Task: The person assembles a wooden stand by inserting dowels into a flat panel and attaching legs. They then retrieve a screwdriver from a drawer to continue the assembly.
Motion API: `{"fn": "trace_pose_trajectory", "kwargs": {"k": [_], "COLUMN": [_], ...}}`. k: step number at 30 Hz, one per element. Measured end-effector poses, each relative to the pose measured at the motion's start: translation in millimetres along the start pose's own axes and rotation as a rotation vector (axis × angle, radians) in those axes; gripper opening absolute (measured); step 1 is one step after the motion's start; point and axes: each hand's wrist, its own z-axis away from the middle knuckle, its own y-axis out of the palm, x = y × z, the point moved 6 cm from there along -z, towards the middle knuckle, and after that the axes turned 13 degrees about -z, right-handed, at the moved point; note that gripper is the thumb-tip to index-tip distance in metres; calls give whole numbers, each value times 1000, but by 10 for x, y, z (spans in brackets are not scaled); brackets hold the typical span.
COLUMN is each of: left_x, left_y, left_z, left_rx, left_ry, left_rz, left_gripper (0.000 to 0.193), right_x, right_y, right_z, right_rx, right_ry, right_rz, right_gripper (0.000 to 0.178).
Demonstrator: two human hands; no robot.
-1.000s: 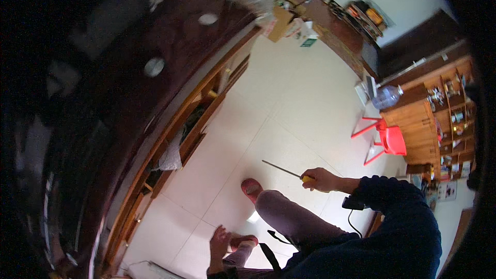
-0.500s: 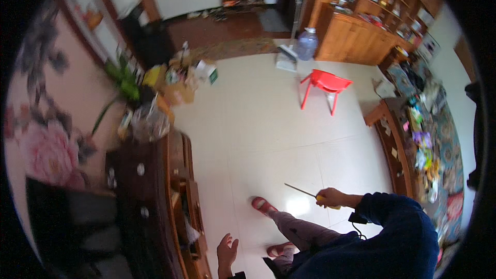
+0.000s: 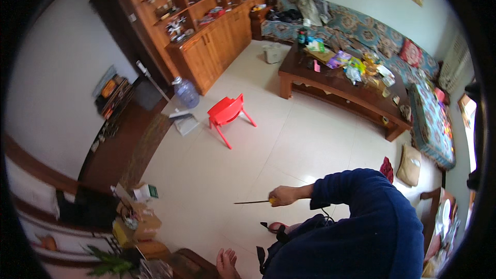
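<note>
My right hand (image 3: pixel 284 195) is closed around the yellow handle of a screwdriver (image 3: pixel 251 202). Its long thin shaft points left over the tiled floor, touching nothing. Low in the picture, my left hand (image 3: pixel 226 264) hangs with its fingers loosely extended and holds nothing. It is nearest to the dark wooden cabinet (image 3: pixel 192 264) at the lower edge. Ahead of the screwdriver stands a small red plastic chair (image 3: pixel 227 111).
A low wooden table (image 3: pixel 341 85) covered with packets stands before a patterned sofa (image 3: pixel 356 20). Near the wooden wall cabinet (image 3: pixel 206 59) are a large water bottle (image 3: pixel 186 93) and a dustpan (image 3: pixel 186 124). Cardboard boxes (image 3: pixel 147 225) and a plant (image 3: pixel 111 263) are at lower left.
The view has swung to the right, bringing the table and sofa fully in. My right hand still grips the screwdriver, and my left hand remains empty.
</note>
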Motion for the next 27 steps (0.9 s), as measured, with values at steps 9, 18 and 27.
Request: {"fn": "trace_pose_trajectory", "kwargs": {"k": [9, 18, 27], "left_x": [-3956, -6559, -7706], "left_y": [3716, 7617, 10562], "left_z": [-103, -744, -1779], "left_rx": [290, 704, 959], "left_ry": [145, 460, 572], "left_rz": [-168, -88, 30], "left_gripper": [58, 42, 33], "right_x": [985, 404, -1140], "right_y": [-4119, -7355, -9891], "right_z": [1164, 2239, 2493], "right_rx": [-238, -346, -551], "right_ry": [-410, -531, -364], "right_rz": [-173, -233, -291], "right_gripper": [37, 42, 51]}}
